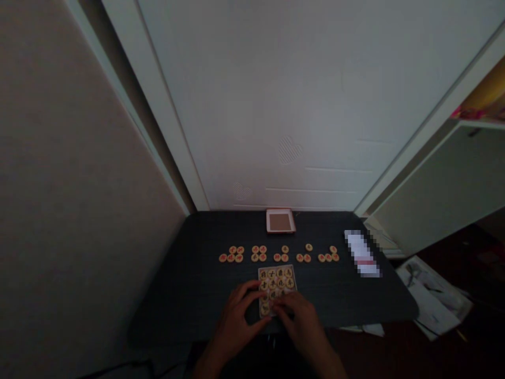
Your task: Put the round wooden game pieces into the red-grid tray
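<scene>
White panelling with embossed hearts and lines fills the rear of the area we inspected, and a beige wall runs down the left. Against the panelling we find a dark table with rounded front corners. On the floor to its right we record an open white box, its contents too dim to identify.

At the table's near edge we note two bare hands. The left hand is partly open, thumb and fingers spread around the near-left corner of a square tray; we cannot tell how firmly it grips. The right hand is curled over the near-right part of the tray, fingertips drawn together; we cannot tell whether they pinch anything.

Near the table's right edge lies a white item with a red band, pixelated beyond identification. A shallow box sits at the back.

Within the tray we see Chinese chess pieces in rows, some hidden by the hands. Beyond it, loose pieces lie in five small clusters.
</scene>
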`<state>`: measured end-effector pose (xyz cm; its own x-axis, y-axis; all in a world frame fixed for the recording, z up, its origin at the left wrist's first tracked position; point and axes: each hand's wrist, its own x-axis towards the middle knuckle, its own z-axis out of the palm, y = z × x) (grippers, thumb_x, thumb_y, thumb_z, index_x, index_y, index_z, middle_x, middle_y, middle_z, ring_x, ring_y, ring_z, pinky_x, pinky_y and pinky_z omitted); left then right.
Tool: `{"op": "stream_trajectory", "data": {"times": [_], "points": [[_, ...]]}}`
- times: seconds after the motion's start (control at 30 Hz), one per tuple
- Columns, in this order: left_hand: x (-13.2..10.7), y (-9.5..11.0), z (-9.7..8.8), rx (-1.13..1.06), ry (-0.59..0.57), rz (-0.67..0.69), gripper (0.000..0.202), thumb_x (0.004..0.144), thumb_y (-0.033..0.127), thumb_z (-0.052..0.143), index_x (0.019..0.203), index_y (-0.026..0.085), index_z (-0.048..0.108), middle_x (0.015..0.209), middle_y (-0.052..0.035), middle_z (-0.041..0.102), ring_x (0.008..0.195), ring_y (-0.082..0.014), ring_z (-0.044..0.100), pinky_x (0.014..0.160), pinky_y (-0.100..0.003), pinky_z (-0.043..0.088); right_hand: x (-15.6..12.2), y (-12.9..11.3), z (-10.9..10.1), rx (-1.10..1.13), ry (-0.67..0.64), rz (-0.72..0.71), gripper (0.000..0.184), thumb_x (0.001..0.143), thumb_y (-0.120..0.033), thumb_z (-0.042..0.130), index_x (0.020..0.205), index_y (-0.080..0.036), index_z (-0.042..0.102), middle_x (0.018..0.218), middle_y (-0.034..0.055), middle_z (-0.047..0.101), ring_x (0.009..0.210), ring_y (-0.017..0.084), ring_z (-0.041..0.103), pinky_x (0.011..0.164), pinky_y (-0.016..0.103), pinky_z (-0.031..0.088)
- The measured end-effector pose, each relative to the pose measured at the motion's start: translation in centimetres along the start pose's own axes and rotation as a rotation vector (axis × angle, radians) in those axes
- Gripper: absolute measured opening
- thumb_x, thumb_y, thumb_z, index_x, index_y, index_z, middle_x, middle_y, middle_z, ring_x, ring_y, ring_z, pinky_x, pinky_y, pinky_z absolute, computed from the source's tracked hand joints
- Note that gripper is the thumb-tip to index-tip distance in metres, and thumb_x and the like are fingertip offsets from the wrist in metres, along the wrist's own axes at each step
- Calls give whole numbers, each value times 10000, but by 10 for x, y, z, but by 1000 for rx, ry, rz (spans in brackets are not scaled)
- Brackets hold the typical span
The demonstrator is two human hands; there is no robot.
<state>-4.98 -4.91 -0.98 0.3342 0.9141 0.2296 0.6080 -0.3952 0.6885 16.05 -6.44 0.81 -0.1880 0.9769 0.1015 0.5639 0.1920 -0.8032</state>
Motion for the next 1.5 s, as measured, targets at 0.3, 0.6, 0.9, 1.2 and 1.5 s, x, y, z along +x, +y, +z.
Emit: {"op": "stream_trajectory", "data": {"times": [0.3,0.6,0.9,1.2,1.5], "points": [[0,1,0,22,-19,-8,436,793,273,774,1203,347,646,1370,-22,572,1248,-279,560,1044,-467,482,4,-1,4,-109,20,32,165,897,-132,627,912,-244,747,936,42,735,953,236,666,890,333,490],[1,1,-1,32,-8,4,431,791,300,777,1200,342,649,1361,-38,577,1233,-292,574,1032,-487,483,1,2,9,-192,27,38,174,891,-107,625,859,-237,736,873,28,734,876,228,679,806,320,500],[0,4,-3,28,-33,-23,445,800,272,765,1216,361,636,1381,-31,548,1241,-288,555,1043,-493,477,-3,19,-11,-140,236,-8,176,970,-251,541,1007,-242,713,952,53,740,913,227,683,845,342,529],[2,7,-5,57,-22,-19,417,806,243,737,1198,346,638,1381,-33,549,1235,-290,561,1041,-503,479,-4,70,-51,-157,375,64,278,965,-415,533,1003,-217,725,962,79,750,895,240,702,827,359,550],[2,11,-7,-21,9,-79,372,865,312,684,1233,322,632,1372,-60,570,1241,-285,578,1058,-482,492,-2,74,-45,-72,434,140,378,950,-504,520,988,-202,744,928,87,769,815,234,719,742,326,569]]}}
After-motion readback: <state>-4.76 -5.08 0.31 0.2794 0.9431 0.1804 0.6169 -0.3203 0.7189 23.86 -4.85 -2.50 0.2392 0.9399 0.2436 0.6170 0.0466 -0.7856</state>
